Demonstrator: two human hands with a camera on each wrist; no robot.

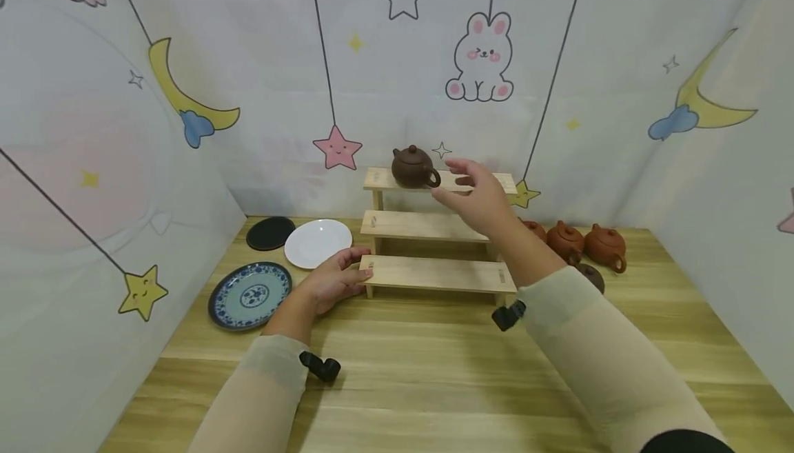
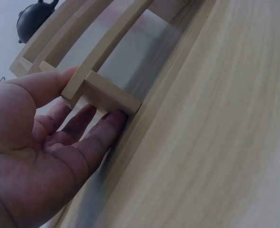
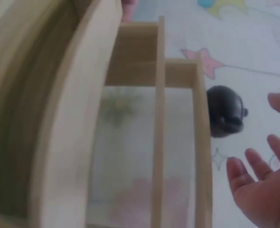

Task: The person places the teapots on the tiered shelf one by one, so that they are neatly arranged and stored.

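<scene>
A dark brown teapot (image 1: 412,167) stands on the top step of a three-step wooden stand (image 1: 434,272), its handle turned to the right. Just right of that handle is my right hand (image 1: 477,198), fingers spread and apart from the pot. The right wrist view shows a gap between the teapot (image 3: 224,111) and the right hand (image 3: 268,190). My left hand (image 1: 333,280) grips the left end of the lowest step. In the left wrist view, the left hand's thumb (image 2: 50,85) lies on the board's end while the other fingers reach the leg (image 2: 111,92) below.
Left of the stand lie a white plate (image 1: 318,243), a black round plate (image 1: 270,233) and a blue-patterned plate (image 1: 251,296). Reddish-brown teapots (image 1: 604,245) and a darker pot (image 1: 591,277) sit at the right, partly behind the right arm. A printed cloth hangs behind.
</scene>
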